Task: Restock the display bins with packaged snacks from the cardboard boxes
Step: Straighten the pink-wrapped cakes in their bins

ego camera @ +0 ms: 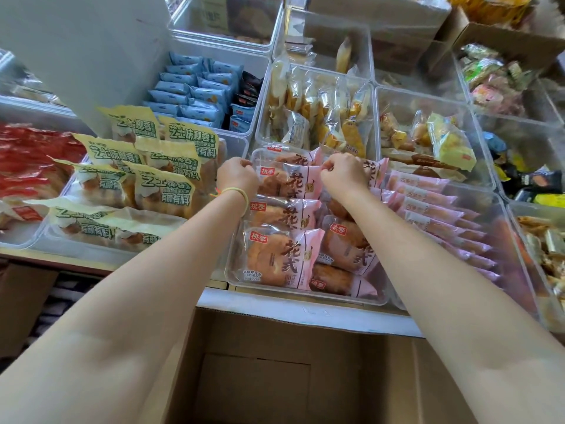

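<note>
A clear display bin (pixel 232 272) in front of me holds several pink bread packets in two rows. Both my hands reach over it to the far end. My left hand (pixel 237 175) pinches the left edge of a pink bread packet (pixel 289 180), and my right hand (pixel 344 174) pinches its right top edge. A thin yellow band circles my left wrist. Below the shelf edge an open cardboard box (pixel 260 371) shows only its bare brown bottom.
A bin of yellow-green bread packets (pixel 143 179) stands on the left, red packets (pixel 27 160) beyond it. Pink slim packets (pixel 434 209) fill the bin on the right. Blue packets (pixel 195 93) and clear-wrapped yellow cakes (pixel 321 108) sit further back. More cardboard boxes (pixel 504 35) stand at the back right.
</note>
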A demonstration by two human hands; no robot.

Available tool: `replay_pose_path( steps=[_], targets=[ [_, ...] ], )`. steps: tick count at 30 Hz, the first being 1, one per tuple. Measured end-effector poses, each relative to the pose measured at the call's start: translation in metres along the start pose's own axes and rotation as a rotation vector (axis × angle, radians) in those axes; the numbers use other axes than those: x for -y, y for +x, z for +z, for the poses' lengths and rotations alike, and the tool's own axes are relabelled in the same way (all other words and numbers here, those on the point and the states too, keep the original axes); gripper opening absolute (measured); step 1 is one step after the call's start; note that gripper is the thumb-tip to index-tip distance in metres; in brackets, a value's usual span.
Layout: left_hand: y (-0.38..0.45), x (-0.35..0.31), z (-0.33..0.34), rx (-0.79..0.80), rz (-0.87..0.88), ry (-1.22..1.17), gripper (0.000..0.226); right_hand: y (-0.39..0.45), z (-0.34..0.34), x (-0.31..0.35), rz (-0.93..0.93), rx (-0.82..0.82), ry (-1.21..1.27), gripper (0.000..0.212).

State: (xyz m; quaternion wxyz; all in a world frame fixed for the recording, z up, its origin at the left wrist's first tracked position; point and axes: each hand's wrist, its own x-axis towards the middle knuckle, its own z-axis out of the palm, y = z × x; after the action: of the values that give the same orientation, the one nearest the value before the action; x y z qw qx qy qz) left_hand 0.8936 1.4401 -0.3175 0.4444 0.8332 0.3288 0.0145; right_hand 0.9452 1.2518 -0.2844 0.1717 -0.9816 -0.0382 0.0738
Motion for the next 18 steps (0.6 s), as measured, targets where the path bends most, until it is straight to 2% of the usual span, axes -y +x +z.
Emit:
replay_pose_path(
  steps=[3,12,18],
  targets=[
    [0.002,0.002,0.002,0.005,0.016,-0.045,0.033,-0.001,0.003,0.001,0.018,-0.007,0.005,0.029],
    [-0.004,0.001,0.002,0.03,-0.006,-0.144,0.022,-0.005,0.011,-0.001,0.042,-0.063,0.04,0.024],
    [-0.004,0.001,0.0,-0.046,-0.003,-0.028,0.027,-0.008,0.013,-0.003,0.059,-0.087,-0.053,0.03]
  ],
)
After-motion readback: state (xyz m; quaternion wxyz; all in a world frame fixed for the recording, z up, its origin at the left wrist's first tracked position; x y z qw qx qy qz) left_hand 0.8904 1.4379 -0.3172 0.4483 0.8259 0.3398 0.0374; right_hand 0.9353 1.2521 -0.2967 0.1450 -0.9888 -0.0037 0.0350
